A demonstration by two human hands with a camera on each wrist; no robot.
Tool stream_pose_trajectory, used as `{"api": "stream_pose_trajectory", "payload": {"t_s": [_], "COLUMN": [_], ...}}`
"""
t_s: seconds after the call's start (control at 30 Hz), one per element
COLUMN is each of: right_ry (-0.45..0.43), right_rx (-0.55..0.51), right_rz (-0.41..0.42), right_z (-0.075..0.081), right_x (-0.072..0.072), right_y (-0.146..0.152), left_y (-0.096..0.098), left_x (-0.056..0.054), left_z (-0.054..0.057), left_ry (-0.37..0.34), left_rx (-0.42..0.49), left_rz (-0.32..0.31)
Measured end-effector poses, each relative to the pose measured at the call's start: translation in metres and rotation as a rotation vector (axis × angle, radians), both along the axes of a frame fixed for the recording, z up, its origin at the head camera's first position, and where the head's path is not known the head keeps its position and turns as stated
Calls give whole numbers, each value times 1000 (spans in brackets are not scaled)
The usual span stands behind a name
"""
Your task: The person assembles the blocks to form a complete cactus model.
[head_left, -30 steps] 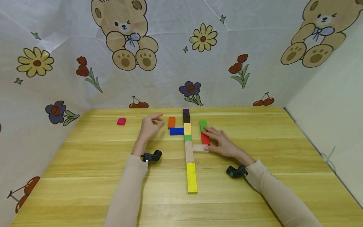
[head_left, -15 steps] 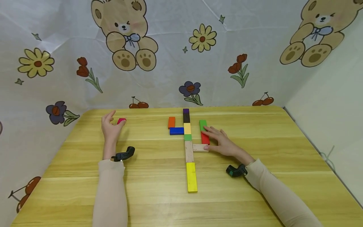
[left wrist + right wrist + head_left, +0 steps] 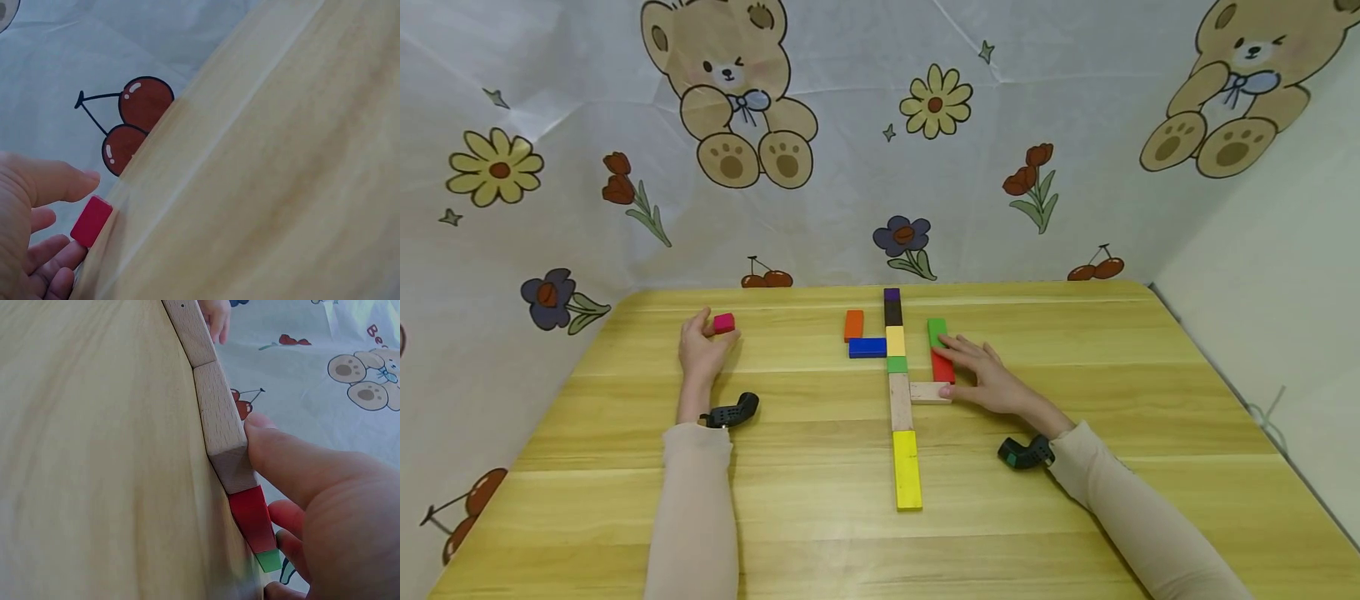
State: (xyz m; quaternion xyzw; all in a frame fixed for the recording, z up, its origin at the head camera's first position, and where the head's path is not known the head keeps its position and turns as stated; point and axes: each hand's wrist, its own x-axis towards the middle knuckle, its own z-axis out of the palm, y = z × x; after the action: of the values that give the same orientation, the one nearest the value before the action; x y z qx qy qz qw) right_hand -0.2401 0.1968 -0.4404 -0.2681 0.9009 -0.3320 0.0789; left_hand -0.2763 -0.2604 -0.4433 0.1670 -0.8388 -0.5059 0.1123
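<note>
At the table's far left, my left hand (image 3: 702,350) reaches round a small pink block (image 3: 724,323). In the left wrist view the thumb (image 3: 78,182) is apart from the block, and the fingers lie close on its other side; contact there is unclear. My right hand (image 3: 992,379) lies at the right of a block layout, its thumb against a plain wooden block (image 3: 928,392). Its other fingers lie loosely bent beside a red block (image 3: 942,367) and a green block (image 3: 937,329), partly covering them.
A central column runs from a purple block (image 3: 892,294) through black, pale yellow, green and plain wooden blocks to a long yellow block (image 3: 907,471). A blue block (image 3: 868,347) joins its left side, with an orange block (image 3: 854,326) behind. A patterned cloth (image 3: 850,167) hangs behind the table.
My left hand has moved left from near the orange block to the pink block, its fingers now around it. The right hand and the laid blocks have stayed put.
</note>
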Motion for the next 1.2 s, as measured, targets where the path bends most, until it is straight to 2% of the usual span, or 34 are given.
{"api": "stream_pose_trajectory", "payload": {"t_s": [0.33, 0.5, 0.8, 1.0, 1.2], "right_ry": [-11, 5, -8, 15, 1], "right_rx": [-5, -4, -1, -1, 6], "right_rz": [3, 6, 7, 4, 3], "right_z": [2, 4, 3, 5, 5], "right_x": [0, -2, -1, -2, 1], "right_y": [-1, -2, -2, -2, -1], "left_y": [1, 1, 6, 9, 9], "left_x": [-3, -8, -8, -7, -6], "left_z": [-4, -5, -8, -4, -4], "left_ry": [37, 35, 42, 72, 70], "left_rx": [-160, -186, -163, -133, -38], "left_rz": [2, 6, 86, 118, 166]}}
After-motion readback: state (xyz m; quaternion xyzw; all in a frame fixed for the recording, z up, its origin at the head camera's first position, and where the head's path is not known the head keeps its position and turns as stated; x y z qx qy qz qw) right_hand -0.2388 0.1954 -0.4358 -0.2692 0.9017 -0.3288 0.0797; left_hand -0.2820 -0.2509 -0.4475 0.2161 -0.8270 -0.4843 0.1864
